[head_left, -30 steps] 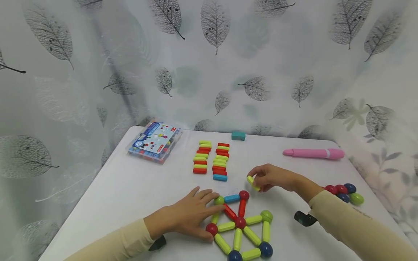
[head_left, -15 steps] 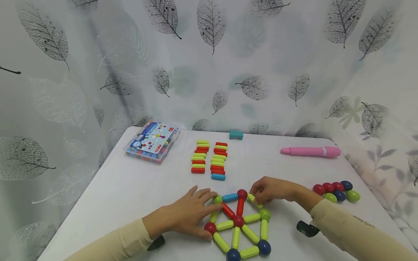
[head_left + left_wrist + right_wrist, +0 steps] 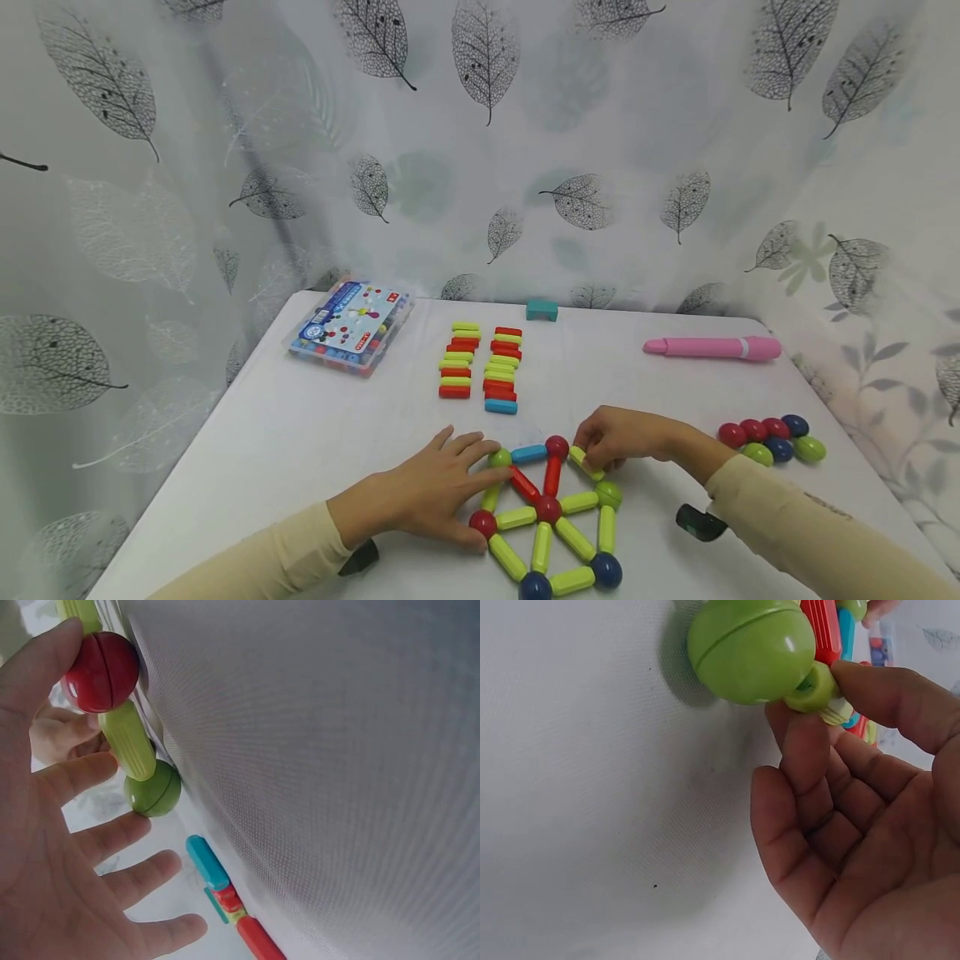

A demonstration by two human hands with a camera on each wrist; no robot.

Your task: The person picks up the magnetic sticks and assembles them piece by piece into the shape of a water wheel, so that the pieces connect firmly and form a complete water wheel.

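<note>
**Fitting a green rod into the ball-and-stick frame**

Seen from the head camera, the right hand (image 3: 618, 437) pinches a yellow-green rod (image 3: 581, 461) between thumb and fingertips, the rod lying slanted between the red top ball (image 3: 557, 447) and the green ball (image 3: 608, 493) on the frame's right side. The left hand (image 3: 435, 492) lies flat with fingers spread against the left edge of the frame (image 3: 547, 521), near the front of the white table (image 3: 300, 433). Stacked spare rods (image 3: 483, 369), a pink pen (image 3: 712, 347), a plastic box (image 3: 351, 326) and loose balls (image 3: 772, 439) lie farther off.

The left wrist view shows the open palm, thumb touching a red ball (image 3: 101, 671), fingers just beside a green ball (image 3: 154, 791).

The right wrist view shows the rod's end (image 3: 814, 688) touching the green ball (image 3: 751, 649), held by curled fingers (image 3: 802, 750).
</note>
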